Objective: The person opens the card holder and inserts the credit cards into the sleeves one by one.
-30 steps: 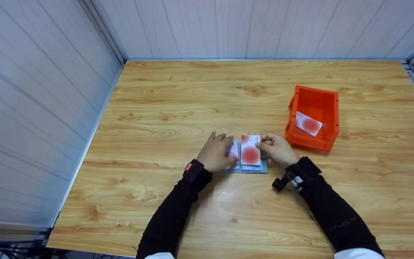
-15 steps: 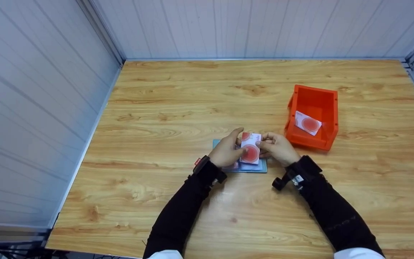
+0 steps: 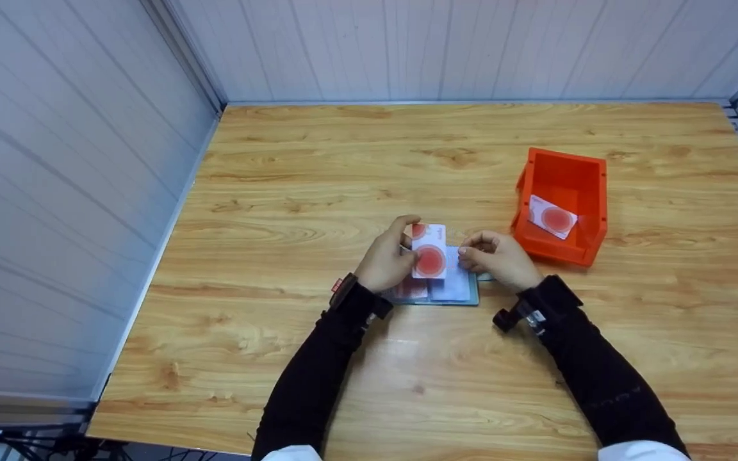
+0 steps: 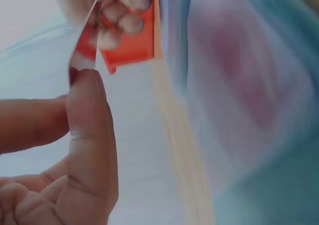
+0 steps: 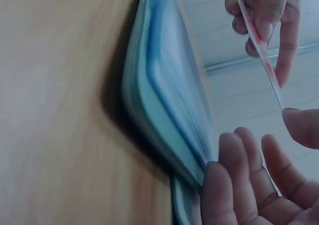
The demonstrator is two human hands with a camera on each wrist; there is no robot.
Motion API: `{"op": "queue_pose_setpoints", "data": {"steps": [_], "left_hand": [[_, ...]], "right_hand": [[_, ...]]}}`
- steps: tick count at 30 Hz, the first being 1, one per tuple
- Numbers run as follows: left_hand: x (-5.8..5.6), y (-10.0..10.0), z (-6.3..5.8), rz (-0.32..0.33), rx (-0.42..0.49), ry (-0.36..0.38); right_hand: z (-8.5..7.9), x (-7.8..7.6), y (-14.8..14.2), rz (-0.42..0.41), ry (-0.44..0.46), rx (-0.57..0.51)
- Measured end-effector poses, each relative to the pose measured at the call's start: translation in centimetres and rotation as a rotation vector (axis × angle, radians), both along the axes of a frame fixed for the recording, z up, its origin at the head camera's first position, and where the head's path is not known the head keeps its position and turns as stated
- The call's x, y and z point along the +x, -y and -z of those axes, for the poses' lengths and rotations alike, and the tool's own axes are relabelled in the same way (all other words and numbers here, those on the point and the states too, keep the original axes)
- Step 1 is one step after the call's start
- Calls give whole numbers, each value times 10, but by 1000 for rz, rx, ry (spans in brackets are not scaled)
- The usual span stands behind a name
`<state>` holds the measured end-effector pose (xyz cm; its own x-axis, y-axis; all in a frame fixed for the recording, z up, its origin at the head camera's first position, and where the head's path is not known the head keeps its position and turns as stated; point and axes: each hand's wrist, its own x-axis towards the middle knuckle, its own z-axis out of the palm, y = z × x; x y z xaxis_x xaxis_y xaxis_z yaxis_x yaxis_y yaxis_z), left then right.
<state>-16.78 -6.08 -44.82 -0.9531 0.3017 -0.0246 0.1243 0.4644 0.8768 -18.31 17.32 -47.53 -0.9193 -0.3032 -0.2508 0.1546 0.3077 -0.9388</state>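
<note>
My left hand (image 3: pixel 385 259) pinches a white card (image 3: pixel 430 251) with red circles between thumb and fingers, above an opened teal card holder (image 3: pixel 473 296) with clear sleeves. Edge-on, the card (image 4: pixel 85 46) shows in the left wrist view. My right hand (image 3: pixel 497 259) is beside the holder's right side. In the right wrist view, its thumb (image 5: pixel 304 128) is near the card's lower end and apart from its fingers. Those fingertips are close to the edge of the holder (image 5: pixel 149 95); whether they touch it I cannot tell. Another red-printed card (image 3: pixel 411 287) shows in the left sleeve, partly hidden.
An orange bin (image 3: pixel 590 246) stands on the wooden table (image 3: pixel 305 173), behind and right of my right hand. A loose card (image 3: pixel 553 217) with a red circle lies in it. Pale panel walls (image 3: pixel 446 51) bound the table at the back and sides.
My left hand has moved from the holder's left side to the card and now holds it. The card has come away from my right hand, up and to the left.
</note>
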Motion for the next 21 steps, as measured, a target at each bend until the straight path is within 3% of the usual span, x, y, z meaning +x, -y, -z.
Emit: {"op": "queue_pose_setpoints", "data": {"steps": [6,16,21], "left_hand": [[1,15,1,-27,-84,36],[1,16,4,-18,-155,63],[0,15,5,-6,-179,62]], "right_hand": [[-5,1,-3,-120,-206,305],[-12,4,1,-282,-280,608],[-16,11,5,-359,-374,744]]}}
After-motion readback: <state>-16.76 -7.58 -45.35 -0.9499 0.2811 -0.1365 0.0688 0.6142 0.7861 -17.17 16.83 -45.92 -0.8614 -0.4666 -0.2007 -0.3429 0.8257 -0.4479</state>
